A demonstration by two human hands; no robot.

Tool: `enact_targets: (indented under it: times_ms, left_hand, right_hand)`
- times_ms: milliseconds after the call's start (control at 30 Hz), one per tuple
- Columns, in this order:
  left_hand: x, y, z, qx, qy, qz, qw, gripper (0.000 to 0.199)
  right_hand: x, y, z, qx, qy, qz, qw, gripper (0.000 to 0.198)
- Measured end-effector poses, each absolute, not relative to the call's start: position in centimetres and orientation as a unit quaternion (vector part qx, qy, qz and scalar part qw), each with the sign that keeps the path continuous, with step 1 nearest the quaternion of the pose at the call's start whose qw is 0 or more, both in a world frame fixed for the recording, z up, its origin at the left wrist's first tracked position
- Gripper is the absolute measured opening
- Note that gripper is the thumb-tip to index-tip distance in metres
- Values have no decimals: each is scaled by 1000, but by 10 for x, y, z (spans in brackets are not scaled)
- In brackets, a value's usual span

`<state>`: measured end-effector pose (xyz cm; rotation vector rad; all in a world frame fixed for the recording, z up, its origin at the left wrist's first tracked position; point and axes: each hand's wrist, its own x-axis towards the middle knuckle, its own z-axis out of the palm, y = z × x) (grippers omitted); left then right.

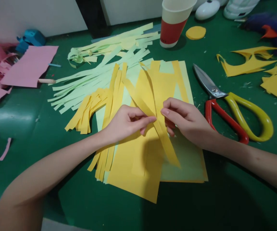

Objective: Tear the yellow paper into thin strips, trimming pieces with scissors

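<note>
And the left hand [126,125] has a yellow strip [163,138] pinched between thumb and finger, slanting across above the yellow sheet [129,173] and pale green paper [184,171] on the surface [80,199]! Right hand [188,123] now, fingers curled just beside that strip, can't tell if its grip holds anything, with scissors [215,93] lying near.
</note>
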<state>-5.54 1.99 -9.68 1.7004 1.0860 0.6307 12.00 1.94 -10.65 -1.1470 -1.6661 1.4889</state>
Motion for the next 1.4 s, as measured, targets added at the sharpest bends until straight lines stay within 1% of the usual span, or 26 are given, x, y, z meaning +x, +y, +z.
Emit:
enact_targets:
  times_ms: [100, 233, 400, 533, 867, 967, 1100, 1233, 1400]
  left_hand:
    - [-55, 21, -97, 690, 444, 271, 502, 33]
    - [-55, 21, -96, 699, 422, 215, 536, 30]
    - [-55, 21, -97, 699, 418, 221, 536, 36]
    - [-56, 21, -98, 705, 424, 224, 522, 40]
    - [-57, 22, -97, 707, 422, 234, 517, 43]
    - [-57, 22, -97, 700, 421, 227, 530, 39]
    - [-57, 22, -97, 705, 416, 184, 545, 36]
    - [-59, 24, -97, 708, 402, 162, 558, 39]
    - [-59, 23, -97, 690, 403, 191, 570, 45]
  right_hand:
    - [121, 20, -109, -422, -642, 563, 303, 16]
    - [122, 21, -109, -422, -634, 575, 300, 17]
    - [122, 19, -107, -428, -628, 583, 288, 20]
    - [120, 18, -107, -436, -624, 576, 299, 21]
    - [119, 17, -106, -444, -620, 571, 303, 22]
    - [119, 18, -107, -443, -628, 567, 297, 22]
    - [121, 20, -107, -426, -672, 542, 270, 22]
    - [122, 21, -106, -411, -705, 513, 267, 21]
    - [120, 19, -105, -420, -693, 512, 285, 22]
